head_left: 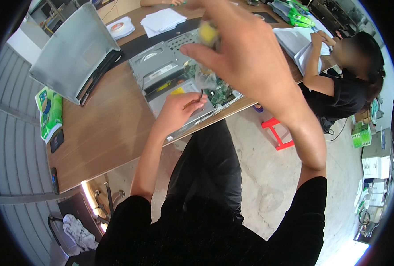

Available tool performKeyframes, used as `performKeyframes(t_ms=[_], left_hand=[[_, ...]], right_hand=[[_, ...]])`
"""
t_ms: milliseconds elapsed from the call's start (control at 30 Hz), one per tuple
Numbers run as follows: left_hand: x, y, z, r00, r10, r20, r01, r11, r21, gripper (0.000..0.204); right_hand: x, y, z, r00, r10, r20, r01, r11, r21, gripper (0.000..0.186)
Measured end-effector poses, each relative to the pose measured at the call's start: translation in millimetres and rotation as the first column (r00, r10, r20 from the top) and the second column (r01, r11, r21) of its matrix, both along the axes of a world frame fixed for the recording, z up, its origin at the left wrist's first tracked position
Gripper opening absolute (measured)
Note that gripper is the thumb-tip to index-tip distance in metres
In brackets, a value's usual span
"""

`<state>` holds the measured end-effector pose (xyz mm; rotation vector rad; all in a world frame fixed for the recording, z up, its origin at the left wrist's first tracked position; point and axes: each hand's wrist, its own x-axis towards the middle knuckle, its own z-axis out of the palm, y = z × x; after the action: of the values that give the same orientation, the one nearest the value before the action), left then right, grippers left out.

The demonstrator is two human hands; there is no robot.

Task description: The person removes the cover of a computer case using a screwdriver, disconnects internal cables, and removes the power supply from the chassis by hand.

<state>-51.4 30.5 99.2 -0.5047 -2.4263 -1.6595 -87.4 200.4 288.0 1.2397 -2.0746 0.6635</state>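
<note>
Green and white, one packet (50, 113) sits well left of the opened computer case (161, 55) on the desk (104, 128). One grey panel (70, 57) stands between them. One roll of tape (117, 26) rests on paper (125, 33) beyond the case. Over the case's near side, the fingers of the left hand (179, 108) pinch one thin dark rod (201, 94). Above the case, the right hand (254, 53) hangs with its thumb spread; whether its fingers grasp one blurred yellow object (208, 33), I cannot tell. Right of the case are one red stool (271, 122) and one seated person (343, 93).
</note>
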Motion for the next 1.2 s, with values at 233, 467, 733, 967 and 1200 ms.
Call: performKeyframes(t_ms=[233, 467, 733, 967, 1200], left_hand=[[3, -6, 3, 0.998, -0.011, -0.058, 0.014, 0.998, 0.057, 0.016], [5, -6, 6, 0.995, -0.038, -0.096, 0.041, 0.999, 0.028, 0.016], [3, -5, 1, 0.991, -0.046, -0.127, 0.044, 0.999, -0.023, 0.014], [3, -5, 2, 0.991, -0.043, -0.129, 0.041, 0.999, -0.016, 0.013], [6, -11, 2, 0.995, -0.027, -0.100, 0.026, 1.000, -0.015, 0.014]], right_hand=[[8, -4, 12, 0.972, 0.140, 0.190, -0.110, 0.981, -0.160, 0.039], [1, -8, 5, 0.968, 0.239, 0.076, -0.227, 0.964, -0.139, 0.034], [1, -8, -1, 0.961, 0.261, 0.087, -0.246, 0.957, -0.151, 0.036], [5, -9, -1, 0.965, 0.262, -0.004, -0.262, 0.961, -0.085, 0.039], [-14, -15, -14, 0.849, 0.502, 0.167, -0.490, 0.865, -0.107, 0.041]])
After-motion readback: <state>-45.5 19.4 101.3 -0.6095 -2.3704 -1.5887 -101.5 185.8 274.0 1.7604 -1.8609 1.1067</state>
